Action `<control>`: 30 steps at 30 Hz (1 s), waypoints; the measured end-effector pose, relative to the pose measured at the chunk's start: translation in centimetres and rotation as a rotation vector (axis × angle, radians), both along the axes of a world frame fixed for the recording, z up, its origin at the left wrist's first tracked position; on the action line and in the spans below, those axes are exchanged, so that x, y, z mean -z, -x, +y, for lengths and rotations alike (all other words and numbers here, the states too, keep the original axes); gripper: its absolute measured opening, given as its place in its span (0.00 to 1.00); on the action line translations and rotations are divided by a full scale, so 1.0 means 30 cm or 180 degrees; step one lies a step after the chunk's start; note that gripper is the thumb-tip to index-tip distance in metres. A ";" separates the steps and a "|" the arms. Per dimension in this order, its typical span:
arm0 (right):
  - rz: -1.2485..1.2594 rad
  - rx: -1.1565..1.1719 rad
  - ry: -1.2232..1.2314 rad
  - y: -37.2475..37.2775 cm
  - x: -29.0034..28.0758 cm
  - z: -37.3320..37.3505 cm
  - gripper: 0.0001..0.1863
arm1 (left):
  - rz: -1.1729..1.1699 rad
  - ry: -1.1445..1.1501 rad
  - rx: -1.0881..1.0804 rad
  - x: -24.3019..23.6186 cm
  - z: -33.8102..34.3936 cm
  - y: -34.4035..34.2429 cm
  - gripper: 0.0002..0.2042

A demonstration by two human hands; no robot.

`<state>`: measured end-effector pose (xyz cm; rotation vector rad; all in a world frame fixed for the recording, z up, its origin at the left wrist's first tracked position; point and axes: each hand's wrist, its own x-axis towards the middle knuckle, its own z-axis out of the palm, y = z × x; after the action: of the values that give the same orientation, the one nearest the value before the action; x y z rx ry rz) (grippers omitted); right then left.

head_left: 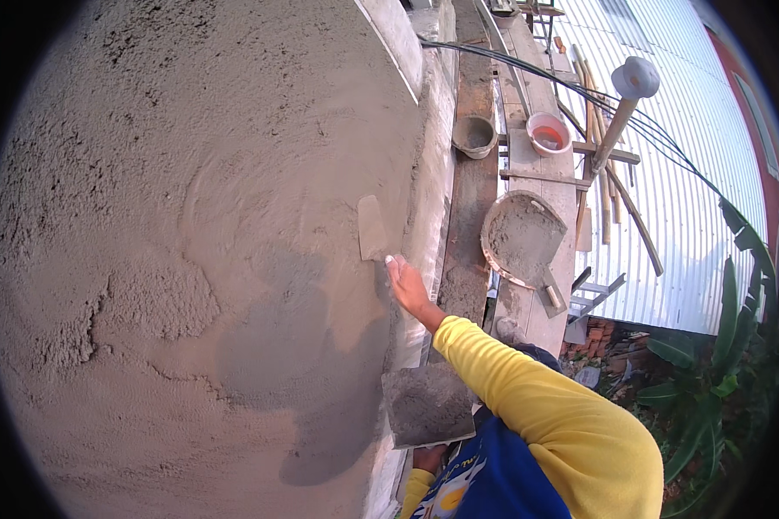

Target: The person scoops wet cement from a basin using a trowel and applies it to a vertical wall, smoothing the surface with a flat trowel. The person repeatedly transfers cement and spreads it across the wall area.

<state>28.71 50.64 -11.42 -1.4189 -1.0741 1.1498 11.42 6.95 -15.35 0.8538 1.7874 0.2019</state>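
My right hand (409, 287), at the end of a yellow sleeve, is closed round the handle of a plastering trowel (372, 227). The trowel's flat blade lies against or very close to the wet grey plaster on the wall (260, 199), near the wall's right edge. Lower down, my left hand (430, 457) grips a square mortar board (434, 440) from beneath, its fingers partly hidden. Grey mortar (428, 398) covers the board's top. The plaster is smooth around the trowel and rough toward the upper left.
Scaffold planks (541, 177) run along the right, carrying a mortar tub (486, 233), a wooden-handled float (553, 296), a dark bucket (474, 149) and a pale bucket (549, 149). Cables (528, 65) cross above, past a capped post (614, 134). Corrugated metal sheeting (692, 190) lies beyond.
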 end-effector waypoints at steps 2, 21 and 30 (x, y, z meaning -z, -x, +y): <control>0.1142 -0.0339 0.0703 0.013 -0.093 -0.049 0.25 | -0.0050 -0.0372 -0.0111 -0.028 0.010 -0.035 0.29; 0.2503 -0.0222 0.1112 -0.055 -0.074 0.089 0.21 | -0.0292 -0.0682 -0.0066 -0.005 0.073 -0.122 0.38; -0.0439 -0.1803 0.0844 -0.311 -0.270 -0.518 0.26 | -0.0436 -0.1024 -0.0158 -0.062 0.110 -0.106 0.36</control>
<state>38.03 35.10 -3.33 -1.4524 -1.5260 1.6632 14.60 10.27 -13.50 0.9964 1.6722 0.5791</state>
